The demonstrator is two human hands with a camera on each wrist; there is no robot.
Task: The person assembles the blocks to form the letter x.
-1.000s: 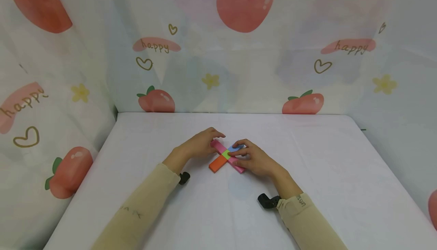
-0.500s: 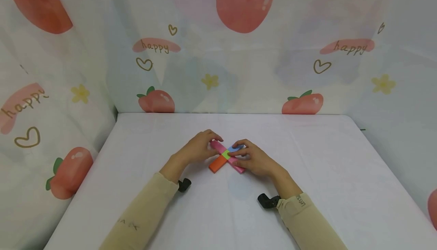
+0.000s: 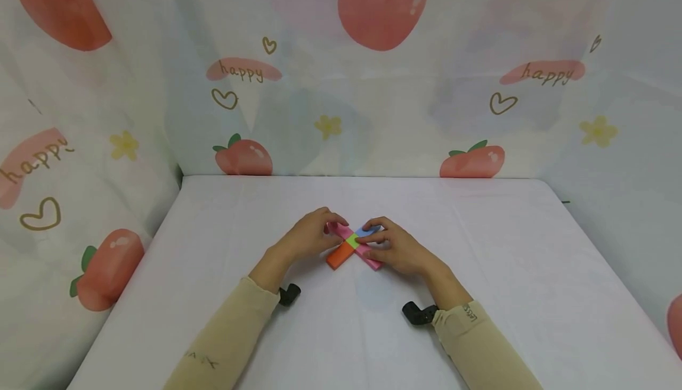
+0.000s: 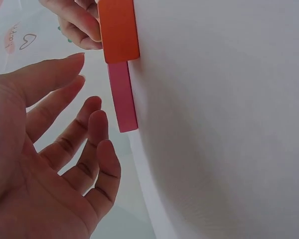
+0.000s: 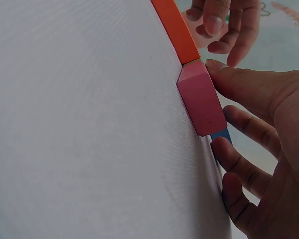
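Several coloured blocks lie flat in a cross on the white table. A small green block (image 3: 351, 240) forms the centre. An orange block (image 3: 339, 256) points to the near left, a pink block (image 3: 342, 230) to the far left, a blue block (image 3: 360, 232) to the far right and another pink block (image 3: 375, 264) to the near right. Around the far-left pink block, my left hand (image 3: 309, 234) hovers with loosely bent fingers; a gap shows in the left wrist view. My right hand (image 3: 402, 251) rests its fingers at the cross's right side, partly covering the blue and near-right pink blocks.
The white table (image 3: 288, 342) spreads around the cross. A fabric backdrop (image 3: 394, 106) with printed fruit and hearts rises behind the table and at both sides. A black wrist camera (image 3: 418, 313) sits under the right sleeve, another black camera (image 3: 289, 295) under the left.
My left hand has shifted slightly toward me and lower, with its fingers nearer the far-left pink block. The right hand and the blocks show no visible movement.
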